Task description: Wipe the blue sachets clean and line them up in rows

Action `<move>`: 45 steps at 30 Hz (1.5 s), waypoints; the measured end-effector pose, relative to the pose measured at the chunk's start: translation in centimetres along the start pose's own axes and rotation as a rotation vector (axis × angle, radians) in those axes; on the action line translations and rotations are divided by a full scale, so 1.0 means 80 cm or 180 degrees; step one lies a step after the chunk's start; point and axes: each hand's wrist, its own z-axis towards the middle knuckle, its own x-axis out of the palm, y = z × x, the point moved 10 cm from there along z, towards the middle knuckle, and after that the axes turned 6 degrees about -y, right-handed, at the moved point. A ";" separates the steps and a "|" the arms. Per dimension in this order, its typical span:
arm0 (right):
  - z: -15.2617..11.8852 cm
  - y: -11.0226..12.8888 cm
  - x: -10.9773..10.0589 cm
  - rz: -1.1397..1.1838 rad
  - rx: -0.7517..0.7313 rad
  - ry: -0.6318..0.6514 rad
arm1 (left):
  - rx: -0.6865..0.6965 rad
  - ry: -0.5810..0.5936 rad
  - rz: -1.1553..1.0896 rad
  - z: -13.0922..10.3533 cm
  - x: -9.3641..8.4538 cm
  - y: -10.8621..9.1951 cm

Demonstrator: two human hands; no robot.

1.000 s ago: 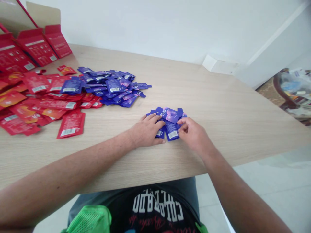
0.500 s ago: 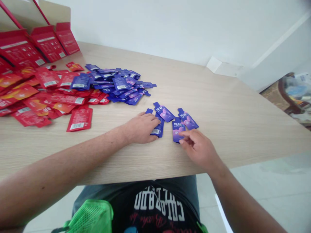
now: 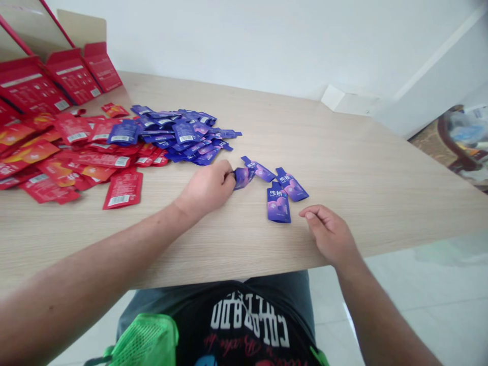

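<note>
My left hand (image 3: 212,184) is closed on a purple sachet (image 3: 244,177), gripping its end between thumb and fingers; the sachet is tilted and partly covered by the hand. Just behind it, another purple sachet (image 3: 262,171) lies on the table. Two more lie to the right: one sachet (image 3: 278,204) nearer me with its printed side up, and one sachet (image 3: 293,186) angled beside it. My right hand (image 3: 328,231) rests over the table right of these, its fingers drawn together with nothing visible in them.
A heap of purple sachets (image 3: 186,133) adjoins a pile of red and orange sachets (image 3: 72,152) on the left. Open red boxes (image 3: 68,76) stand behind them. A white box-like fitting (image 3: 346,100) is at the wall; the table's front edge (image 3: 244,278) runs before my lap.
My left hand has gripped the purple sachet under it, lifted its end and turned it. My right hand has moved right, off the near sachet, uncovering it.
</note>
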 end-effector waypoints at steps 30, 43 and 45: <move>-0.001 0.100 0.127 -0.1775 -0.1794 0.0673 | 0.0963 0.1102 0.0875 -0.021 0.034 0.031; 0.044 0.102 0.160 -0.1631 -0.2365 0.1040 | 0.1178 0.1037 0.0599 -0.030 0.020 0.039; 0.048 0.101 0.162 -0.1583 -0.2450 0.1142 | 0.1140 0.1064 0.0633 -0.033 0.020 0.039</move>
